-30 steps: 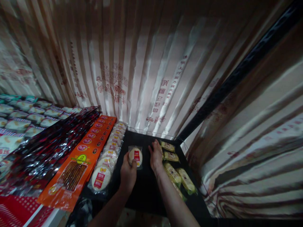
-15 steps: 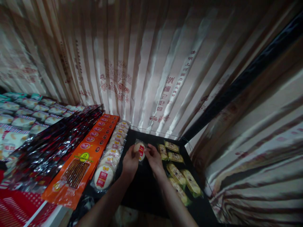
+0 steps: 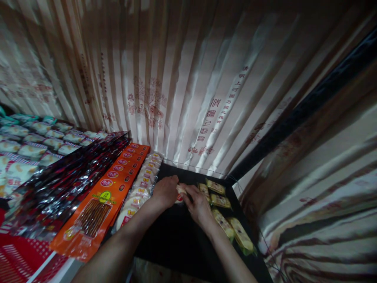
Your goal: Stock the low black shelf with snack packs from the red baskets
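Over the black surface (image 3: 173, 239), both hands meet at a small wrapped rice cracker (image 3: 180, 191), mostly covered by fingers. My left hand (image 3: 166, 191) is closed on its left side, fingers curled with the back of the hand toward me. From the right, my right hand (image 3: 199, 203) pinches the packet between thumb and fingers. Left of my hands lies a row of overlapping rice crackers (image 3: 144, 182) in clear wrappers with red and yellow labels. To the right are several yellow-wrapped packets (image 3: 221, 201), one partly behind my right hand.
Orange snack packs (image 3: 110, 196) with a window of brown sticks lie further left, beside dark shiny packs (image 3: 70, 181) and rows of white packets (image 3: 32, 149). A red basket (image 3: 22, 255) sits low left. A pleated printed curtain (image 3: 176, 78) and a dark pole (image 3: 282, 122) stand behind.
My left hand has turned over the cracker and now hides most of it. The right hand has shifted slightly right and down, and the view has moved a little.
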`<action>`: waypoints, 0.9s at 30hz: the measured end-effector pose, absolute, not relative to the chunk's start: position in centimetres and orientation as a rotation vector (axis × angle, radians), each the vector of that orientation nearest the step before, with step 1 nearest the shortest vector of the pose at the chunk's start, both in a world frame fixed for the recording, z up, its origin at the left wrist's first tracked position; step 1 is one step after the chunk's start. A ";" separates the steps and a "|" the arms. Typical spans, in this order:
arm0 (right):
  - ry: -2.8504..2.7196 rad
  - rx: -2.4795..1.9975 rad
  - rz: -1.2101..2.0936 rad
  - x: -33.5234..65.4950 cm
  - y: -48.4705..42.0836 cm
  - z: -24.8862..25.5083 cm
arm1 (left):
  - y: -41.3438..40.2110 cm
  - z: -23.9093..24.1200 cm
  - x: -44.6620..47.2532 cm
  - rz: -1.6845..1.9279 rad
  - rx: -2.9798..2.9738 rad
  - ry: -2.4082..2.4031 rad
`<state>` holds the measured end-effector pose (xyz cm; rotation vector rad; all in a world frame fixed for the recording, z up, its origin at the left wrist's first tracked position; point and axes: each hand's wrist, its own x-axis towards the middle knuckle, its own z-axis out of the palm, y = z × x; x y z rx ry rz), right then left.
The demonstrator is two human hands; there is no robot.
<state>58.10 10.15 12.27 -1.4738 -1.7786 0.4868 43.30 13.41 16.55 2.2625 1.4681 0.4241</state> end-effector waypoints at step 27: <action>-1.127 -1.684 0.642 56.3 21.5 6.0 | 18.6 10.4 47.4 0.842 1.677 1.639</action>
